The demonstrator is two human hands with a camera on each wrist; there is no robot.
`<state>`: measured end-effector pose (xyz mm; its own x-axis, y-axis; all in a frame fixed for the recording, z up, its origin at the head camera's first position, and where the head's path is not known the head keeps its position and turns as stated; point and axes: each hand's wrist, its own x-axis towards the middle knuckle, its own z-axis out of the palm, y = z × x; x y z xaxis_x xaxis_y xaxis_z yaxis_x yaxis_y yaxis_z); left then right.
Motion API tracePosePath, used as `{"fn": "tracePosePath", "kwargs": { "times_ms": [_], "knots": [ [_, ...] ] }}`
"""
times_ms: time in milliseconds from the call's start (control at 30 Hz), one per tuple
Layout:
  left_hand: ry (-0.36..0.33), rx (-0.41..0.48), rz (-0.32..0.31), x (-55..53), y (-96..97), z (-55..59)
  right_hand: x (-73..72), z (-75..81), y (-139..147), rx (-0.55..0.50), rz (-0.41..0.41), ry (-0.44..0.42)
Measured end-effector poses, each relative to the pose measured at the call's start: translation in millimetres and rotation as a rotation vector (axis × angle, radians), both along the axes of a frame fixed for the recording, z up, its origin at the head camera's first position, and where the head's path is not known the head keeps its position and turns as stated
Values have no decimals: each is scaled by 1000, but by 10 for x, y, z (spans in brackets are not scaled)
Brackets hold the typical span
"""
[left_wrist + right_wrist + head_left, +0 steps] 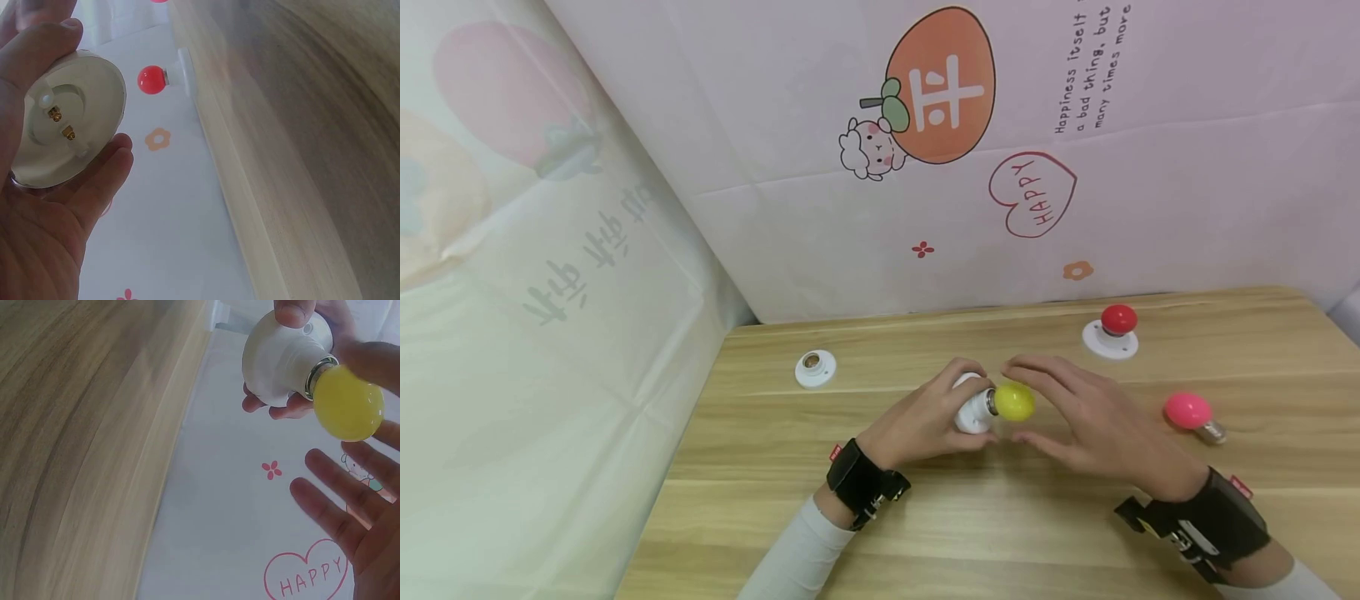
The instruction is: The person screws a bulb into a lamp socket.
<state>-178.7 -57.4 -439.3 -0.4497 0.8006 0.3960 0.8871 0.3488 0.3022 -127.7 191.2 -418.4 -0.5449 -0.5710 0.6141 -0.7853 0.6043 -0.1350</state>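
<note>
Above the middle of the bench (760,500), left hand (925,417) curled round a white lamp socket (973,417), thumb on one side, fingers on the other. Yellow bulb (1015,402) sits in the socket's mouth, pointing toward the right hand (metal collar visible between them). Right hand (1093,425) open, fingers and thumb spread about the bulb; contact cannot be told. Left wrist view: two brass screws (62,123) in the socket's hollow underside. Farther right, pink bulb (1188,411) lies on its side. Behind it, red bulb (1119,319) upright in a round holder (1110,347). Far left, another holder (816,371), mouth up. Printed cloth (775,242) behind.
</note>
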Motion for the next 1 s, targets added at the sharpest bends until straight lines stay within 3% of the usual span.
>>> {"fn": "tracePosePath", "kwargs": {
  "times_ms": [300, 1000],
  "knots": [
    [-13, 15, -7, 11, -5, 17, -20, 10, 6, 2, 85, 31],
    [0, 22, -22, 12, 7, -11, -5, 11, -4, -28, 21, 13]
  ]
}}
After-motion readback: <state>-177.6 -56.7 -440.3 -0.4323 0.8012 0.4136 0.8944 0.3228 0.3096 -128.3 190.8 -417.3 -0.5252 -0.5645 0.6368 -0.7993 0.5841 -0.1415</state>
